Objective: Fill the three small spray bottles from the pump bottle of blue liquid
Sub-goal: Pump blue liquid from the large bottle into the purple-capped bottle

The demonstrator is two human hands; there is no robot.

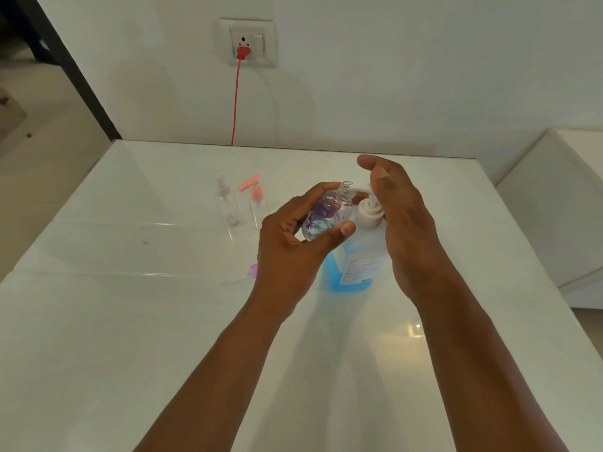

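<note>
My left hand (293, 233) grips a small clear bottle with purple flowers (326, 213), tilted, its open threaded neck held right under the white nozzle of the pump bottle. The pump bottle of blue liquid (352, 265) stands on the white table (130, 321), its white pump head (368, 213) between my hands. My right hand (401, 216) rests over the pump head, fingers fairly straight. Two more small clear bottles stand at the back left: one with a clear spray cap (226, 203), one with a pink pump top (257, 200).
A pink cap piece (253, 270) with a thin clear tube lies on the table left of my left wrist. A red plug and cord (235, 93) hang from the wall socket behind the table. A white cabinet (554, 207) stands to the right.
</note>
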